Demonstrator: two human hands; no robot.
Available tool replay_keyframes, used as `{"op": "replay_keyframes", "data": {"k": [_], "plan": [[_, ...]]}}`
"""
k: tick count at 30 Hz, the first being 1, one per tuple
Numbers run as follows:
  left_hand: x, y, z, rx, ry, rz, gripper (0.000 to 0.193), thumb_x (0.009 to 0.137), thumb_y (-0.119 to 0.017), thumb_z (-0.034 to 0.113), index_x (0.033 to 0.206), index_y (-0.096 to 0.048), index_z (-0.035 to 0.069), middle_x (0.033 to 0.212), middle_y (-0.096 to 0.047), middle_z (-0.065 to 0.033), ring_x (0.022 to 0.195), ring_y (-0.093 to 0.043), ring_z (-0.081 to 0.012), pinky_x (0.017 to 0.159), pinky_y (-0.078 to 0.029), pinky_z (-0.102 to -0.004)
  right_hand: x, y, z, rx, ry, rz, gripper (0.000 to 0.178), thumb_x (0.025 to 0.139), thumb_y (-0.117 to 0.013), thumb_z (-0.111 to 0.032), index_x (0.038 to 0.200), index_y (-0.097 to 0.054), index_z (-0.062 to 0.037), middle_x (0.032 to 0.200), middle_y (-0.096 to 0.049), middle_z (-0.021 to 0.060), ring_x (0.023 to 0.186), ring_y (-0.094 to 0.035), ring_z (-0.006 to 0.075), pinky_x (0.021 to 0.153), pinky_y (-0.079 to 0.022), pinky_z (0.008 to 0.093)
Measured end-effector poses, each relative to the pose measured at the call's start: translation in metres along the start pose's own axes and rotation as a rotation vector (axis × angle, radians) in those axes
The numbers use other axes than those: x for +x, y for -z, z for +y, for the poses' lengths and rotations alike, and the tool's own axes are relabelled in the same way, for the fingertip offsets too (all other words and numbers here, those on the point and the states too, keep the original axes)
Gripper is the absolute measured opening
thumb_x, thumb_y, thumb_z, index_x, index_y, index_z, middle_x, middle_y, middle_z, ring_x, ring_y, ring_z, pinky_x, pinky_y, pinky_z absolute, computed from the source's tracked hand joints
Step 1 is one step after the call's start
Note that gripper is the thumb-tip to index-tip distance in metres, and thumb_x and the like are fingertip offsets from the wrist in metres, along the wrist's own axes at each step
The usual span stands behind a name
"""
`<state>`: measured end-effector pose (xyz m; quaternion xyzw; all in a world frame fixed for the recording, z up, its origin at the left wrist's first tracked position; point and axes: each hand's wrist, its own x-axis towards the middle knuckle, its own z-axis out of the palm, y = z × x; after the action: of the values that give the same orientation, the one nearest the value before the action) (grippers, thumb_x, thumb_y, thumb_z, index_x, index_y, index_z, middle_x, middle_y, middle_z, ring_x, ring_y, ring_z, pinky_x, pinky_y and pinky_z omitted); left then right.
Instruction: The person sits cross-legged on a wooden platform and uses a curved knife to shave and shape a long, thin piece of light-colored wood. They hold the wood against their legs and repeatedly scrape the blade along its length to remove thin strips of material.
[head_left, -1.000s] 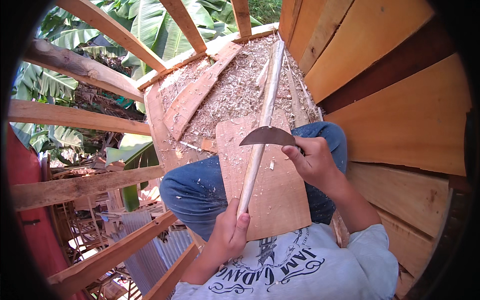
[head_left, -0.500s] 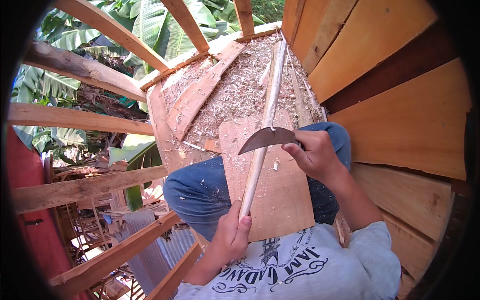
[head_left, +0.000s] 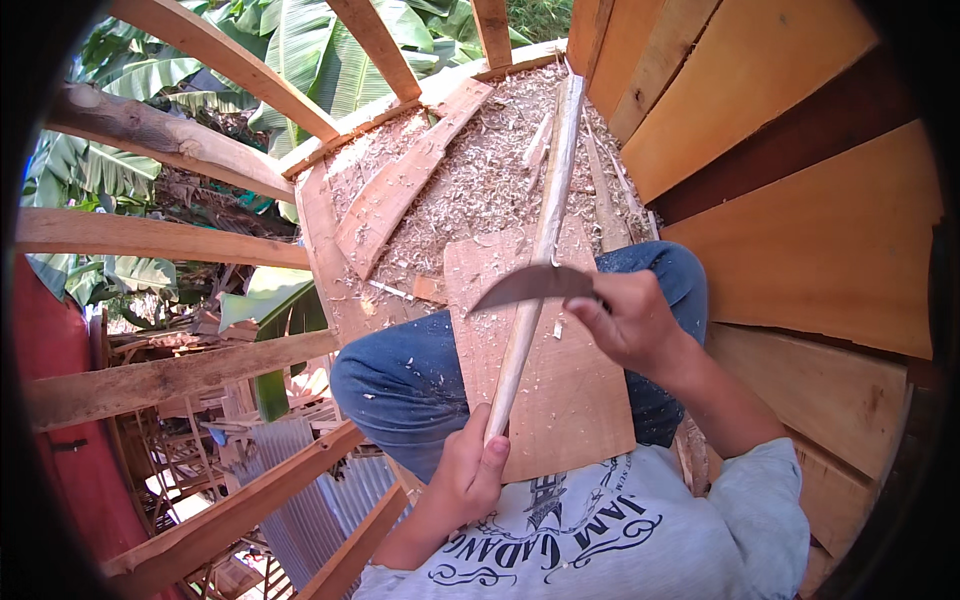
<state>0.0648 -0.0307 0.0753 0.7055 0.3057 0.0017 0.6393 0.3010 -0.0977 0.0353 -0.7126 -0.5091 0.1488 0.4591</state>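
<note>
A long pale wooden pole (head_left: 561, 185) runs from my lap up to the far end of the floor. Its near end is gripped in my left hand (head_left: 472, 472), fingers wrapped round it. My right hand (head_left: 635, 318) is closed on the handle of a curved knife (head_left: 525, 288), whose handle is mostly hidden by the fingers. The dark blade lies across the pole, its tip pointing left. Under both is a flat wooden board (head_left: 570, 400) resting on my lap, with a few shavings on it.
Wood shavings (head_left: 480, 170) cover the floor ahead. A loose plank (head_left: 410, 185) lies at the left among them. Wooden rails (head_left: 180, 235) stand along the left, with banana leaves (head_left: 300, 60) beyond. A plank wall (head_left: 800, 240) rises close on the right.
The knife and my right hand have moved slightly toward me along the pole. The pole's far end has shifted a little to the right.
</note>
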Motion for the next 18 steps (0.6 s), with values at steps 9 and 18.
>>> {"op": "replay_keyframes", "data": {"k": [9, 18], "plan": [[0.001, 0.002, -0.001, 0.003, 0.002, -0.013, 0.035, 0.098, -0.037, 0.034, 0.089, -0.044, 0.001, 0.061, -0.044, -0.0094, 0.052, -0.046, -0.0193, 0.05, -0.036, -0.0324, 0.014, 0.039, -0.015, 0.163, -0.351, 0.092, 0.035, 0.085, -0.064, -0.034, 0.067, -0.058, -0.004, 0.053, -0.053, 0.0089, 0.045, -0.057, 0.026, 0.044, -0.045, 0.0354], [0.005, -0.006, -0.004, 0.013, -0.025, -0.018, 0.03, 0.096, -0.042, 0.029, 0.091, -0.045, 0.0, 0.059, -0.044, -0.0117, 0.05, -0.048, -0.022, 0.049, -0.036, -0.0346, -0.008, 0.047, 0.005, 0.106, -0.306, 0.089, 0.037, 0.086, -0.064, -0.034, 0.067, -0.058, -0.0025, 0.052, -0.053, 0.0111, 0.045, -0.055, 0.0288, 0.042, -0.039, 0.0342]]}}
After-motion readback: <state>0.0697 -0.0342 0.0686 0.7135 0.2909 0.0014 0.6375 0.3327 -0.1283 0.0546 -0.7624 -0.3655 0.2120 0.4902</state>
